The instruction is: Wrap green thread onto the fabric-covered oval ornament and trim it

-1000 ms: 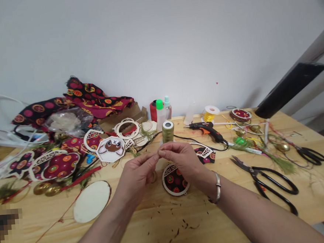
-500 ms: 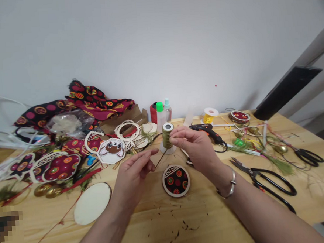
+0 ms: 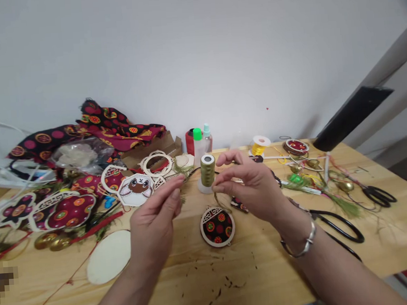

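Note:
My left hand (image 3: 157, 216) is pinched shut on the end of a thin olive-green thread bundle, held above the wooden table (image 3: 254, 279). My right hand (image 3: 252, 184) sits just right of the upright olive thread spool (image 3: 207, 171), thumb and forefinger pinching the same thread, which loops down below it. A round wooden ornament with black and red patterned fabric (image 3: 217, 226) lies on the table below and between my hands.
Large black scissors (image 3: 337, 229) lie to the right, a second pair (image 3: 379, 195) farther right. A hot glue gun, mostly hidden, lies behind my right hand. Patterned fabric (image 3: 111, 126), wooden frames, a sheep patch (image 3: 135, 189), glue bottles (image 3: 198, 146) and a yellow spool (image 3: 259, 145) crowd the back. A white oval (image 3: 108, 256) lies at left.
My hands, joined in front of the spool a second ago, have drawn apart. The right hand moved up to the right of the spool, then dropped slightly, the thread looping beneath it.

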Demonstrator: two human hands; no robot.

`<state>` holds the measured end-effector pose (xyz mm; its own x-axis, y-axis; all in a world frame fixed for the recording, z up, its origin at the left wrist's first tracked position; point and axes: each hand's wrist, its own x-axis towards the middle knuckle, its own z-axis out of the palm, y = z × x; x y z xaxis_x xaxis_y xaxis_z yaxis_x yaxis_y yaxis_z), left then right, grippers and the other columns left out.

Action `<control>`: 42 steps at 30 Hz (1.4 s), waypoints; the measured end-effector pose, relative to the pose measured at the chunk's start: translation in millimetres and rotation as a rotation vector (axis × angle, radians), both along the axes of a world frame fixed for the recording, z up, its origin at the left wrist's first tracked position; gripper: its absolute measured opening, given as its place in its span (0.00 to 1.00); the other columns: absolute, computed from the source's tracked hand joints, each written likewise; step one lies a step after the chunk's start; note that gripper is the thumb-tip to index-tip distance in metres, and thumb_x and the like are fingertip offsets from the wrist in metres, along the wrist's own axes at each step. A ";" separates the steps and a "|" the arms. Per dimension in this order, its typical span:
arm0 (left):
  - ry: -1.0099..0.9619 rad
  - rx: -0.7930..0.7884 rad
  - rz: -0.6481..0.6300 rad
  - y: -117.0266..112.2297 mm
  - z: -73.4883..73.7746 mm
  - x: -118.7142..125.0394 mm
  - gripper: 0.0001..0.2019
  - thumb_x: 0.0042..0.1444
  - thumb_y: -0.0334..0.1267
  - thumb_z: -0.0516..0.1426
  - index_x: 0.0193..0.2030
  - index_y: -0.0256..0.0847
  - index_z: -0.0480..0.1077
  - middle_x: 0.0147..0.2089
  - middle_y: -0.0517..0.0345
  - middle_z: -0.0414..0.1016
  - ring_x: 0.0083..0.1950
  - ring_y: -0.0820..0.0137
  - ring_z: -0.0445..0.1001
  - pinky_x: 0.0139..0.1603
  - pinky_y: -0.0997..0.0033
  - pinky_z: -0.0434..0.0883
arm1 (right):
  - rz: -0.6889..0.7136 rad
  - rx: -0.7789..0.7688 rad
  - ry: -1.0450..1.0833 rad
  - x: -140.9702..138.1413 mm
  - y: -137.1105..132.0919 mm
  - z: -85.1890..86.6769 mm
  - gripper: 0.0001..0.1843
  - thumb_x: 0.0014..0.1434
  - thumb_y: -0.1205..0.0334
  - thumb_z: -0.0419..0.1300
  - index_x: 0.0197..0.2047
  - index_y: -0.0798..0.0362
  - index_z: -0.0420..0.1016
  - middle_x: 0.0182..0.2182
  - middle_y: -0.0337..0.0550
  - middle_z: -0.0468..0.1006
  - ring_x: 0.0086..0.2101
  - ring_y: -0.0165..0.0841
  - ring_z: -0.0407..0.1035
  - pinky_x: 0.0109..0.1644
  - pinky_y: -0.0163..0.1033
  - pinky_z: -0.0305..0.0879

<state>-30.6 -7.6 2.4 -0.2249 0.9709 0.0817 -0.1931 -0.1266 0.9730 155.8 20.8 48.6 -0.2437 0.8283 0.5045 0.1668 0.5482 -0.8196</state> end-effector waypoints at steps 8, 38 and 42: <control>-0.143 -0.106 -0.388 -5.3 -5.0 6.1 0.13 0.48 0.35 0.63 0.42 0.45 0.78 0.30 0.57 0.76 0.22 0.79 0.60 0.21 0.76 0.57 | 0.011 0.042 -0.191 -14.3 -5.0 -23.1 0.04 0.51 0.67 0.65 0.27 0.49 0.78 0.40 0.41 0.68 0.47 0.34 0.62 0.53 0.44 0.59; -0.058 0.072 -0.195 0.0 -7.7 4.7 0.03 0.47 0.34 0.63 0.28 0.45 0.79 0.63 0.60 0.58 0.54 0.65 0.63 0.49 0.70 0.67 | 0.491 -0.486 0.193 -27.5 -9.2 -44.8 0.16 0.60 0.58 0.54 0.50 0.47 0.73 0.41 0.40 0.77 0.44 0.30 0.69 0.51 0.39 0.63; -0.146 0.058 -0.192 1.6 -5.9 4.3 0.03 0.48 0.33 0.62 0.27 0.44 0.79 0.61 0.60 0.63 0.56 0.66 0.62 0.52 0.72 0.65 | 0.415 -0.518 0.129 -27.7 -8.9 -44.7 0.14 0.56 0.60 0.58 0.45 0.52 0.76 0.28 0.37 0.75 0.29 0.26 0.66 0.35 0.33 0.63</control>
<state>-26.3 -6.0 -3.4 -0.0506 0.9916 0.1187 -0.3571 -0.1289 0.9251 128.1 11.9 3.9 -0.5580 0.8220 0.1140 -0.0899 0.0767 -0.9930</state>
